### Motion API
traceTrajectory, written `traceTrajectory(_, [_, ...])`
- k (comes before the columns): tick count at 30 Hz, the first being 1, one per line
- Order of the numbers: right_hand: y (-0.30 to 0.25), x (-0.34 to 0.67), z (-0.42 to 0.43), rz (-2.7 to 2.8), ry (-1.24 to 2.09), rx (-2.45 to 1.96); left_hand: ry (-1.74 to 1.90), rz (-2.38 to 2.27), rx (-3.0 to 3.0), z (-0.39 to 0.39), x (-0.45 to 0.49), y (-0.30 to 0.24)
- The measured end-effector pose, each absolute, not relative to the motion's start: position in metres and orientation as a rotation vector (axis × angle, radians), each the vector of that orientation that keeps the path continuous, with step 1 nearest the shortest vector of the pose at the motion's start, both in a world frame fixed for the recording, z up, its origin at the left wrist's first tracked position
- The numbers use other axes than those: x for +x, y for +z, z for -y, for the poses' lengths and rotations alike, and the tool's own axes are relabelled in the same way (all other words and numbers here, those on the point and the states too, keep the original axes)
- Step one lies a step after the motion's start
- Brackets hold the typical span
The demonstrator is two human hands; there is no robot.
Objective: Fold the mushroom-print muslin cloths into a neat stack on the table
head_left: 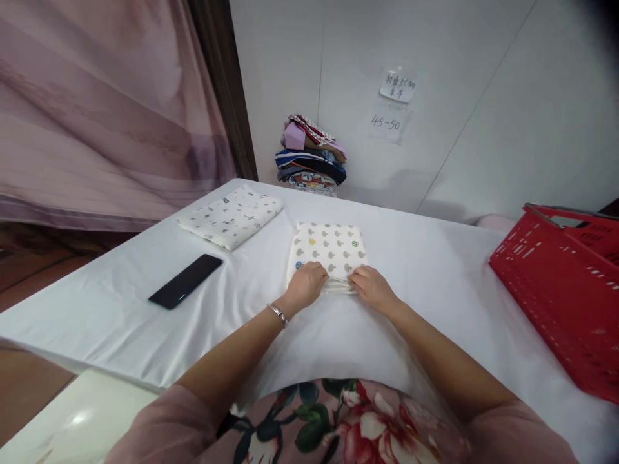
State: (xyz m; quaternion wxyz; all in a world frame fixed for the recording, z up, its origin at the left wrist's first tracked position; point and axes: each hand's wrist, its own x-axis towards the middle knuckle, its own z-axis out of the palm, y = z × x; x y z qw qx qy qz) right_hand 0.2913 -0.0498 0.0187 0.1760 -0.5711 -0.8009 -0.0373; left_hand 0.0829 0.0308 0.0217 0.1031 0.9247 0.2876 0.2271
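A folded white cloth (333,248) with grey tree-like prints and a few coloured ones lies flat on the table in front of me. Its near edge shows several stacked layers. My left hand (307,285) is closed on the near left part of that edge, fingers curled over the fabric. At the near right corner, my right hand (373,287) pinches the edge too. The undersides of the layers and my thumbs are partly hidden.
A second folded cloth (235,216) with small grey prints lies at the back left, and a black phone (186,281) nearer. A red plastic basket (561,290) stands at the right. Beyond the table's far edge is a clothes pile (312,154); handwritten notes (394,103) hang on the wall.
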Motion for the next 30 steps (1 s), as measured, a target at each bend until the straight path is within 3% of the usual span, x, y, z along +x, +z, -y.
traceTrajectory(7, [0.016, 0.291, 0.055, 2.204, -0.229, -1.607, 0.724, -0.821, 2.746, -0.027, 0.081, 0.023])
traceTrajectory(30, [0.013, 0.291, 0.058, 2.291, -0.153, -1.564, 0.589, -0.741, 2.757, -0.028, 0.075, 0.02])
